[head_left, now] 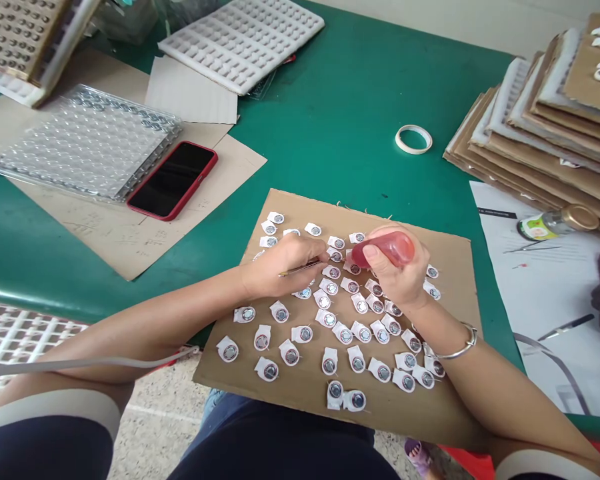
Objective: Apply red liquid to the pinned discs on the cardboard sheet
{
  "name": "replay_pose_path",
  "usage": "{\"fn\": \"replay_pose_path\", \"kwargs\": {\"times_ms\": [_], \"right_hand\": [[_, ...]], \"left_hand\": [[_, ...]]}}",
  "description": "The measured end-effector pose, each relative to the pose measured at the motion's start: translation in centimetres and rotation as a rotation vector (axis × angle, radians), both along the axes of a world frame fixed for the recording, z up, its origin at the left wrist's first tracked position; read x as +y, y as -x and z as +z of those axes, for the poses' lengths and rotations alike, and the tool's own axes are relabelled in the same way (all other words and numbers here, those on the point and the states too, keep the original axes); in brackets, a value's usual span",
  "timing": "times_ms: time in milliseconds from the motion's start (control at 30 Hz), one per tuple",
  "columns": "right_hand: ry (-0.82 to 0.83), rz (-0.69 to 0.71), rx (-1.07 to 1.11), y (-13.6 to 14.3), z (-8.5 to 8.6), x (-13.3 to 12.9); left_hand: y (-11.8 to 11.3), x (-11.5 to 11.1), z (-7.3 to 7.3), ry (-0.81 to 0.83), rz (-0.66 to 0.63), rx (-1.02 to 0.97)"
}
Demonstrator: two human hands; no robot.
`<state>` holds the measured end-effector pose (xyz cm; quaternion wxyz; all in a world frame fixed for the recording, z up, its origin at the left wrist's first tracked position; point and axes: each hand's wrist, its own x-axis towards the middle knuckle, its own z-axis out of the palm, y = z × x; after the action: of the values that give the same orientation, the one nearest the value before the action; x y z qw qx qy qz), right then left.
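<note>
A brown cardboard sheet [300,373] lies at the table's front edge and over my lap, with several small white pieces bearing round metal discs [330,361] spread on it. My left hand [290,263] is closed in a pinch on a thin pointed tool [300,269], over the upper middle of the sheet. Just right of it, my right hand [403,273] wraps round a red squeeze bottle [387,250], tilted with its narrow end toward the left fingertips. The bottle's tip and the pieces beneath the hands are partly hidden.
On the green table [350,133] are a red-cased phone [175,180], a clear tray [95,143], a white tray [245,40] and a tape roll [413,139]. Stacked cardboard [535,140], a small jar [557,223] and tweezers [565,328] are at right. A cable [90,364] crosses my left arm.
</note>
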<state>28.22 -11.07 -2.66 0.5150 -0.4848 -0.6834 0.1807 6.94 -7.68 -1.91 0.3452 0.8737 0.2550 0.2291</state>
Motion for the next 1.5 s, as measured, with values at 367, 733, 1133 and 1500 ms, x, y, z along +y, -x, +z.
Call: {"fn": "replay_pose_path", "kwargs": {"times_ms": [367, 733, 1133, 1500], "right_hand": [[0.007, 0.003, -0.026, 0.1, 0.0, -0.1], [-0.001, 0.031, -0.032, 0.4, 0.3, 0.0], [0.152, 0.029, 0.277, -0.7, 0.4, 1.1], [0.284, -0.05, 0.703, -5.1, 5.0, 2.0]], "left_hand": [[0.1, 0.2, -0.2, 0.02, 0.014, -0.021], [0.1, 0.3, -0.1, 0.03, 0.022, -0.011], [-0.3, 0.1, -0.2, 0.131, 0.144, -0.035], [4.3, 1.4, 2.8, 0.484, 0.643, -0.276]]}}
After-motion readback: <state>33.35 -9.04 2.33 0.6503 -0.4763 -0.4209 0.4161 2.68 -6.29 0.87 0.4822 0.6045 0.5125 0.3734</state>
